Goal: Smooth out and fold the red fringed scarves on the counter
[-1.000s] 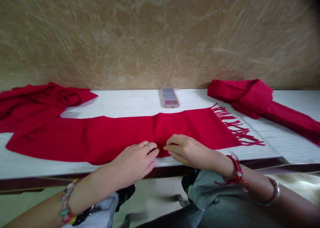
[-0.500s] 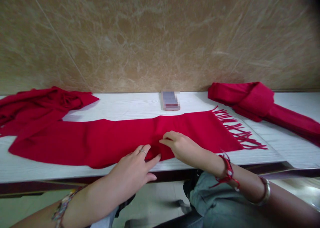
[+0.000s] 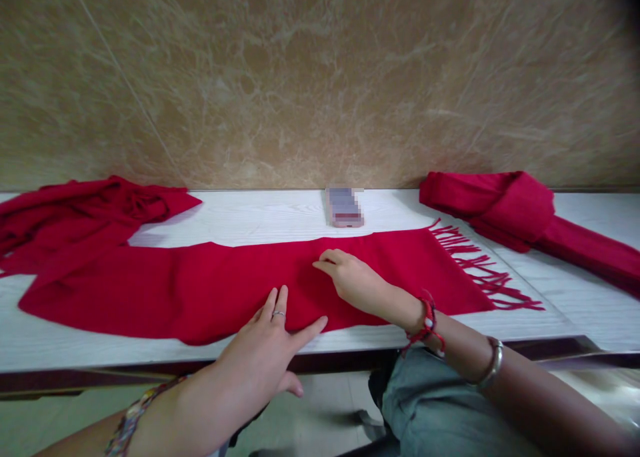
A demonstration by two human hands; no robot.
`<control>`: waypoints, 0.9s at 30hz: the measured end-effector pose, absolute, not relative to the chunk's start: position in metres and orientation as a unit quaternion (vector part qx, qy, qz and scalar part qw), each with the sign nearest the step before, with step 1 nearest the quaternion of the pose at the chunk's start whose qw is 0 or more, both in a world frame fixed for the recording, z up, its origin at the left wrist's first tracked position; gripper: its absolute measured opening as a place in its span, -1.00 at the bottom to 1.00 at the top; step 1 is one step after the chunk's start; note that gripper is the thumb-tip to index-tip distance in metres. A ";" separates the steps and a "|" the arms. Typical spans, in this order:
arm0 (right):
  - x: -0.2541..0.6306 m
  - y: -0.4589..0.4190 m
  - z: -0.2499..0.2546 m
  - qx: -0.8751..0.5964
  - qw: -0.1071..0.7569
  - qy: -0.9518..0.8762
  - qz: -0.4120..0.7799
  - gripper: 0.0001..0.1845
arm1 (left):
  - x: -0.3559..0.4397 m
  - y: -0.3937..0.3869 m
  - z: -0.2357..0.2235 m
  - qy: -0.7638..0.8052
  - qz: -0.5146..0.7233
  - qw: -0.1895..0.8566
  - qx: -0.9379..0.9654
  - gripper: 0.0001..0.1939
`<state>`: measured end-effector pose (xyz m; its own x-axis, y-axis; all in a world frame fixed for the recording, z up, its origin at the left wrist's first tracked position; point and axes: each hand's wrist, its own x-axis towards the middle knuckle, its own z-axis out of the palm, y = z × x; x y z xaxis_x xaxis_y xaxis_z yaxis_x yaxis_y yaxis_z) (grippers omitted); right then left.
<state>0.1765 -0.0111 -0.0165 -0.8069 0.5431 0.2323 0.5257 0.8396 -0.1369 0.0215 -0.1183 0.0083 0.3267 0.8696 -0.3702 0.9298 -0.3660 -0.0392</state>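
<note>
A red scarf (image 3: 200, 287) with a fringe (image 3: 483, 270) at its right end lies stretched lengthwise along the white table. My left hand (image 3: 267, 340), a ring on one finger, rests on the scarf's near edge with its fingers spread. Over the scarf's middle, right of the left hand, my right hand (image 3: 353, 280) has thumb and fingers pinched together. Anything between those fingertips is hidden or too small to make out. The scarf's left end runs up into a crumpled heap of red cloth (image 3: 100, 210).
A folded red scarf (image 3: 515, 207) lies at the back right. Against the marble-patterned wall (image 3: 300, 77) at the back lies a phone (image 3: 345, 208), its screen blurred out. The white table (image 3: 260, 213) has a dark front edge just below my hands.
My right hand has moved slightly left and away from me over the scarf, still pinched. The left hand's fingers have spread further. The whole view has shifted a little.
</note>
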 end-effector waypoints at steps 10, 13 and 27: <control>0.169 -0.006 -0.020 -0.242 0.121 -0.960 0.067 -0.54 | 0.029 -0.112 0.025 0.564 -0.204 0.147 0.787 -0.05; 0.176 0.019 -0.029 -0.312 0.112 -0.943 0.036 -0.52 | 0.030 -0.112 0.030 0.570 -0.205 0.174 0.776 -0.04; 0.184 -0.012 0.011 -0.262 0.039 -0.958 0.107 -0.67 | 0.025 -0.115 0.042 0.540 -0.146 0.161 0.813 -0.16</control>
<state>0.1842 -0.0121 0.0109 -0.8596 0.5106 0.0192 0.4936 0.8397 -0.2265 0.0251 -0.1153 0.0424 0.3741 0.8311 -0.4114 0.9251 -0.3654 0.1030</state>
